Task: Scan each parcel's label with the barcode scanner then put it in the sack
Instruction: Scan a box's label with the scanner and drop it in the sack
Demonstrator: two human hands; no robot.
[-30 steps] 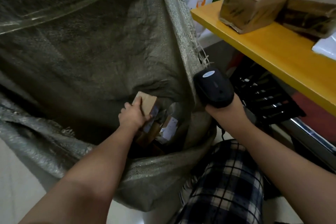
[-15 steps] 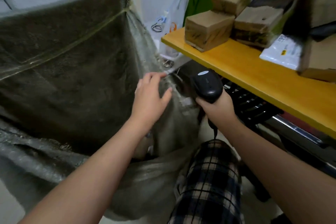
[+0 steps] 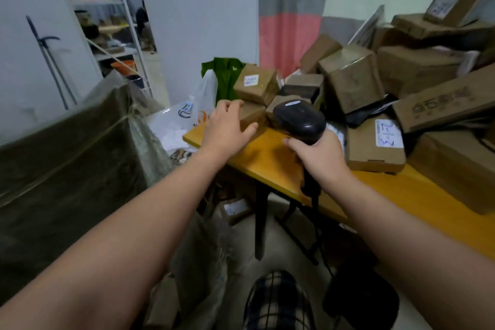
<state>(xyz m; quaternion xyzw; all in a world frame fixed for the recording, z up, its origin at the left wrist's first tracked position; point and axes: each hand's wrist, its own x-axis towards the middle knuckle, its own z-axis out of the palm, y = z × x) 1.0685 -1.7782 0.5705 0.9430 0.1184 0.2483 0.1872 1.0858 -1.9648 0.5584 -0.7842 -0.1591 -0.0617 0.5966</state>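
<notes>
In the head view, the left hand (image 3: 227, 126) lies over a small parcel (image 3: 253, 115) at the table's (image 3: 267, 161) left corner. Its fingers are half-curled on top, but whether it has a firm hold cannot be told. The right hand (image 3: 321, 154) grips the barcode scanner (image 3: 300, 120) just beside the parcel, likely ready to scan. The sack (image 3: 67, 155) stands past the table's left end, handy for dropping.

Head view looks forward and down (close) over the table (image 3: 270, 161).
</notes>
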